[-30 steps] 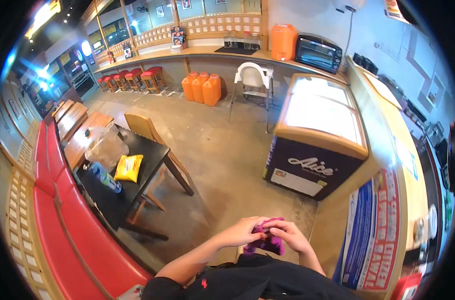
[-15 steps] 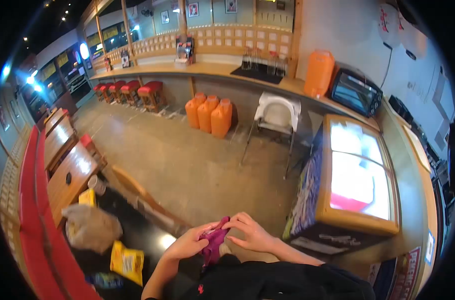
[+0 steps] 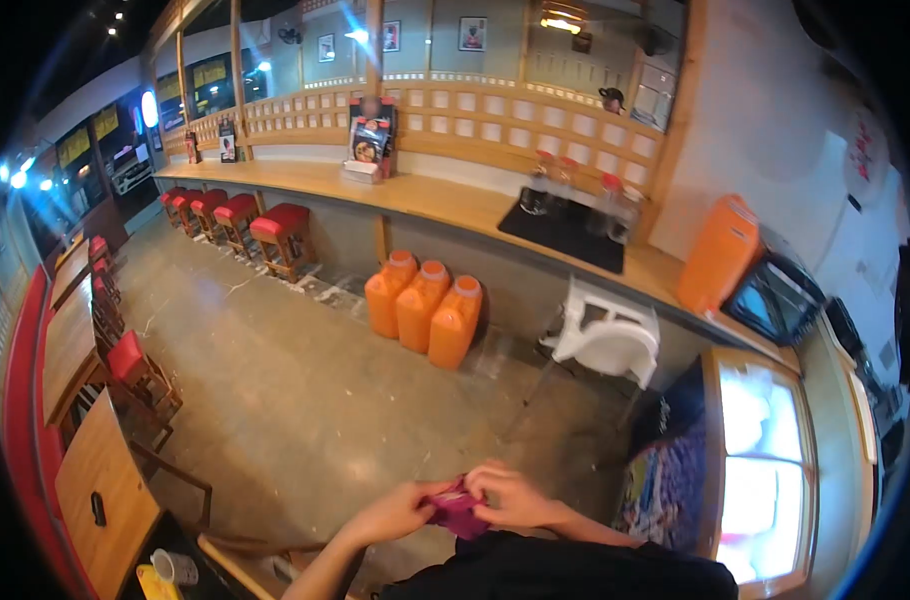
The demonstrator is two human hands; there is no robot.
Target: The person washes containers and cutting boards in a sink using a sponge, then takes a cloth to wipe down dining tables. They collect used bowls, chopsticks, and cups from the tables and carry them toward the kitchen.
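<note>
A purple cloth (image 3: pixel 459 514) is held up in front of the dark shirt (image 3: pixel 560 572), low in the middle of the view. It is bunched up small, and it is held between two hands. By the left hand (image 3: pixel 399 512), its left side is pinched, with the fingers bent and closed on it. By the right hand (image 3: pixel 515 498), its top right part is gripped, with the fingers curled down over it. The hands are kept close together, with the cloth between them. The fingers are a bit blurred, so it cannot be told if their tips are touching.

Past the hands, the brown floor (image 3: pixel 305 400) is seen. At the low left, a white cup (image 3: pixel 176 568) is seen next to something yellow (image 3: pixel 157 585). To the right, a freezer (image 3: pixel 713 460) is lit up bright. Farther off, three orange jugs (image 3: pixel 424 308) are lined up by the wall, and a white high chair (image 3: pixel 615 345) is placed to the right of them. Above these, glass bottles (image 3: pixel 605 212) are set on a black mat (image 3: pixel 565 242) on the long counter (image 3: pixel 445 200).
</note>
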